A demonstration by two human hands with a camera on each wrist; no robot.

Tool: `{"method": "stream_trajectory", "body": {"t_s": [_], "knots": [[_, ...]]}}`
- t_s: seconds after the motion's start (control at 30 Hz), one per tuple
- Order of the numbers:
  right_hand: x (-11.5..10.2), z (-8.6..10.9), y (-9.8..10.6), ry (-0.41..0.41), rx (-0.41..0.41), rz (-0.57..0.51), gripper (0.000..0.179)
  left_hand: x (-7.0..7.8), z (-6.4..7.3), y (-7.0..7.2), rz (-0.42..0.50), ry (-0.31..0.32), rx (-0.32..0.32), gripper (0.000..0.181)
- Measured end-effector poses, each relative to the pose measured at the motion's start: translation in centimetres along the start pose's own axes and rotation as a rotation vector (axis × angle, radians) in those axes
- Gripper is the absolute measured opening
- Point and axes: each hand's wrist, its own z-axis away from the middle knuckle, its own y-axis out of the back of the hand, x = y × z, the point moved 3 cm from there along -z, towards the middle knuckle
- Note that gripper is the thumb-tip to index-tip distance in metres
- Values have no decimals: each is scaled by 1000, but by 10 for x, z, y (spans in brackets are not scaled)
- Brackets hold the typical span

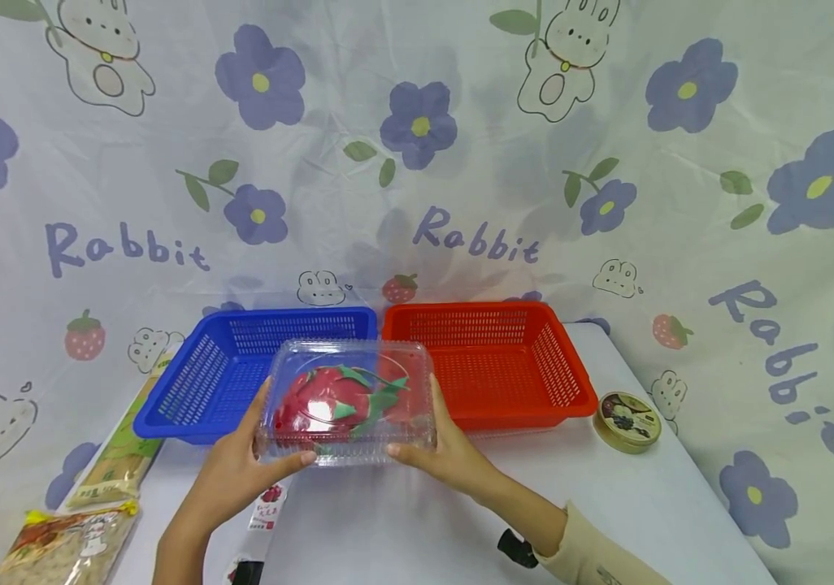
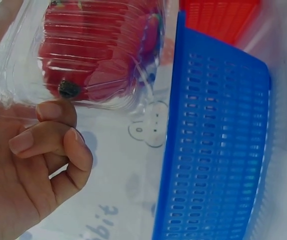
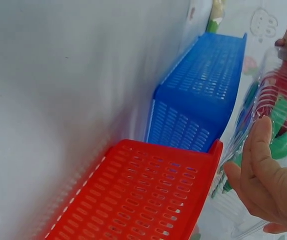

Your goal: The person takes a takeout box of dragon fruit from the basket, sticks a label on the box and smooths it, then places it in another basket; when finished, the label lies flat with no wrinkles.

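A clear plastic clamshell box (image 1: pixel 417 406) is held up between both hands, in front of two baskets. Inside it lies a red dragon fruit (image 1: pixel 322 402) with green scales. My left hand (image 1: pixel 230 467) grips the box's left side, its thumb along the front edge. On the opposite side my right hand (image 1: pixel 453 451) holds it, thumb also at the front edge. In the left wrist view, curled fingers of the left hand (image 2: pixel 38 165) support the box from beneath. The right wrist view has the right hand (image 3: pixel 268 175) with its fingers against the ribbed plastic.
Behind the box stand a blue basket (image 1: pixel 193 374) and a red basket (image 1: pixel 571 382). A round gold tin (image 1: pixel 627 421) is at the right. On the left lie a green-yellow packet (image 1: pixel 120 455) and a bag of pale food (image 1: pixel 69 544). A printed white strip (image 1: pixel 268 508) lies near the front.
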Motion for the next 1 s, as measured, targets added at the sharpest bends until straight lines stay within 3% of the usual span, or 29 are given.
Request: {"method": "stream_trajectory", "body": {"t_s": [0.3,0.73,1.0], "knots": [[3,7,0,-13,-9,-10,112,-1,7,-5,-22,35,-27,119],[1,19,0,21,-27,-8,115,-2,17,-12,-10,20,12,120],[3,29,-5,26,-28,-11,115,-4,24,-15,-23,64,-14,122]]}}
